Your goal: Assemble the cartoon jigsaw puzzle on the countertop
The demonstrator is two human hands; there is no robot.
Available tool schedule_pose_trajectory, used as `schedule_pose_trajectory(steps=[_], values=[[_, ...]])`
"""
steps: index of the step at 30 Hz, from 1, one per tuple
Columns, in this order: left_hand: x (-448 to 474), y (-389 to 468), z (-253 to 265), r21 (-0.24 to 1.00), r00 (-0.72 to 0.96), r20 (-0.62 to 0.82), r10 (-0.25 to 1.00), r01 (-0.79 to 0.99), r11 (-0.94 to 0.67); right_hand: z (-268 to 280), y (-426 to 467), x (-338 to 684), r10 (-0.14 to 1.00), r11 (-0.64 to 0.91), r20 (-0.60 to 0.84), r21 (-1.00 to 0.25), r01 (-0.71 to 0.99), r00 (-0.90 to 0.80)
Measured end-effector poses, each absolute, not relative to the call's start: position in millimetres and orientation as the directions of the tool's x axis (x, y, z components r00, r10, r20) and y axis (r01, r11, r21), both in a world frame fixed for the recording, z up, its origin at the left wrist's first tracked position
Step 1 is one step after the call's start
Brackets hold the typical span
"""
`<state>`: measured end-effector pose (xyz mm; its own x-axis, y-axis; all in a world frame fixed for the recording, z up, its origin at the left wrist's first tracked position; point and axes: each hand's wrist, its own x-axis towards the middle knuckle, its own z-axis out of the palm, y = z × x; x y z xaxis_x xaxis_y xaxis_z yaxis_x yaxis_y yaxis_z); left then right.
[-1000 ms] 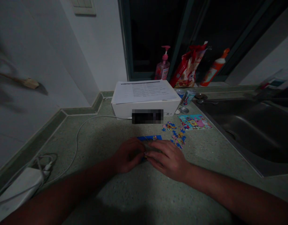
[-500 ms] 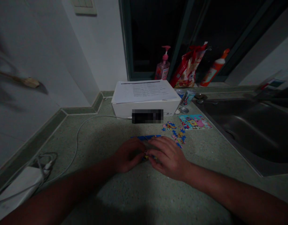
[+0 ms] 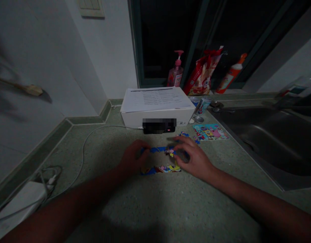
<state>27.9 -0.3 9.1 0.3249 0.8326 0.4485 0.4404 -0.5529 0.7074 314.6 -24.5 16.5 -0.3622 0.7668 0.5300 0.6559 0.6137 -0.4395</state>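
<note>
Two strips of joined jigsaw pieces lie on the counter between my hands. My left hand [image 3: 135,157] pinches the left end of the upper, mostly blue jigsaw strip [image 3: 157,149] between thumb and finger. At that strip's right end, the thumb and index finger of my right hand [image 3: 193,157] curl around the edge, by a pink and yellow piece jutting downward. Closer to me is the lower jigsaw strip [image 3: 160,169], yellow, red and blue, apart from the upper one. Loose jigsaw pieces [image 3: 184,134] show behind my right hand, which partly hides them.
A white box [image 3: 158,114] with a printed sheet on top stands behind the strips, a black device [image 3: 159,129] before it. A cartoon picture card [image 3: 210,132] and a can [image 3: 203,105] are to the right, near the sink [image 3: 269,141]. A white cable [image 3: 82,152] runs along the left.
My hands have moved apart and slightly back, from the lower strip to the ends of the upper one. The lower strip is now uncovered, while my right hand hides more loose pieces.
</note>
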Motion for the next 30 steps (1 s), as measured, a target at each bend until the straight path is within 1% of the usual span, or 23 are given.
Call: schedule_pose_trajectory(steps=[6, 16, 26, 30], values=[[30.1, -1.2, 10.2, 0.701, 0.324, 0.44, 0.838, 0.459, -0.546, 1.2, -24.1, 314.5, 0.814, 0.57, 0.447, -0.488, 0.661, -0.372], [30.1, -1.3, 11.3, 0.695, 0.35, 0.429, 0.833, 0.461, -0.552, 3.7, -25.3, 307.1, 0.801, 0.591, 0.409, -0.428, 0.684, -0.436], [31.1, -3.2, 14.3, 0.718, 0.365, 0.42, 0.831, 0.426, -0.55, 2.1, -25.9, 307.8, 0.753, 0.641, 0.47, -0.37, 0.672, -0.46], [31.3, -3.5, 13.7, 0.711, 0.363, 0.418, 0.833, 0.44, -0.549, 2.1, -25.9, 307.7, 0.732, 0.661, 0.49, -0.343, 0.667, -0.473]])
